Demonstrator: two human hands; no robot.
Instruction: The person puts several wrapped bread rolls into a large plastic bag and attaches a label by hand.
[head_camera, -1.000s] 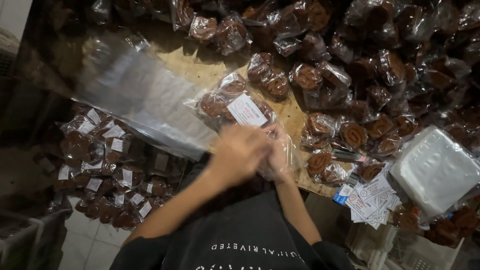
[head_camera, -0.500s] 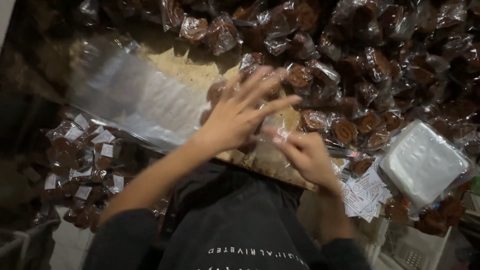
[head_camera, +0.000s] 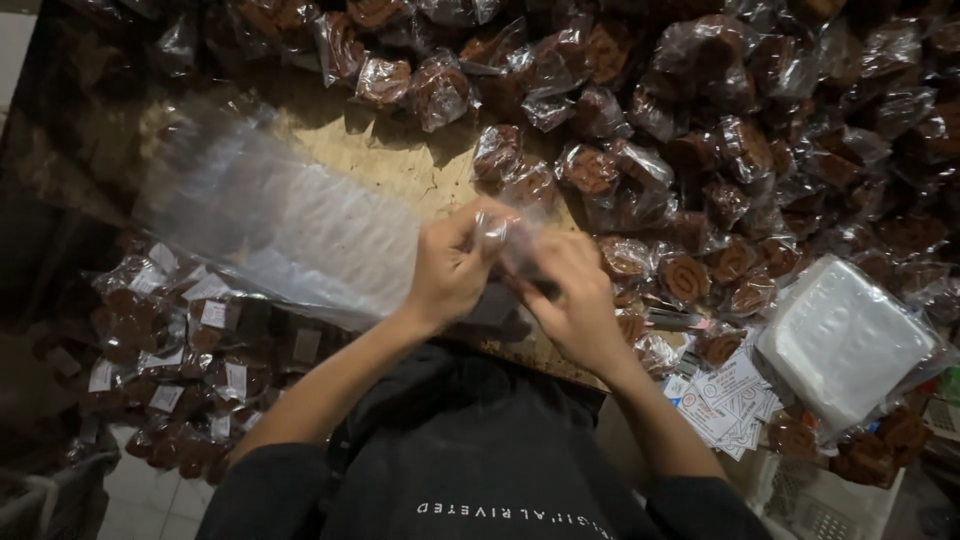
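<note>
I pinch a small clear bag (head_camera: 515, 240) between my left hand (head_camera: 450, 265) and right hand (head_camera: 575, 300); my fingers hide its contents and long axis. It sits above the wooden table (head_camera: 400, 165) edge. Wrapped brown cakes (head_camera: 700, 170) lie beyond, paper labels (head_camera: 725, 395) nearer me.

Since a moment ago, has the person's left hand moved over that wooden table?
Yes. The left hand closed its spread fingers and drew in to meet the right hand at the wooden table near edge, pinching a thin clear plastic bag.
</note>
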